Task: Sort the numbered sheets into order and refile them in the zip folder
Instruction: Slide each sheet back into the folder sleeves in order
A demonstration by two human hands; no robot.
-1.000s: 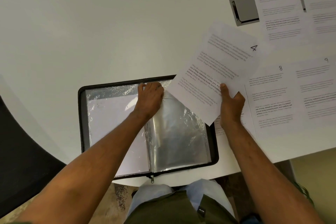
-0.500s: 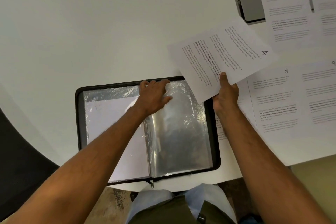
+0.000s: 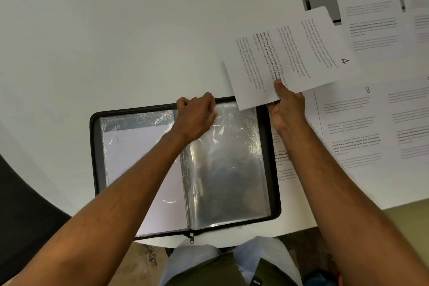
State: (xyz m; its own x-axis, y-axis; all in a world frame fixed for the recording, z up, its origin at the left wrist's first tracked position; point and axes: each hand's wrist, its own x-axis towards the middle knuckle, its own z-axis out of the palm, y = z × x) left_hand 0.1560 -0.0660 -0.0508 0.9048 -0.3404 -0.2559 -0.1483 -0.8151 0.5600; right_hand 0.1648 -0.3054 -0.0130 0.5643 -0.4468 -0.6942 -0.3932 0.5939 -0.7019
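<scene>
Zip folder [image 3: 95, 146] open flat on tabletop [image 3: 116, 30], clear sleeves inside; left sleeve holds a white sheet [image 3: 144, 169], right sleeve [image 3: 232, 169] looks empty. Left hand [image 3: 197, 116] fingers pinch right sleeve's top edge. Right hand [image 3: 286, 105] fingers clamped on sheet 4 [image 3: 290, 58], above folder's top right corner. Sheets 5 [image 3: 369, 7] and 8 [image 3: 352, 127] lie to the right.

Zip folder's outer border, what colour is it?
Black, on the open zip folder, seen in the head view.
</scene>
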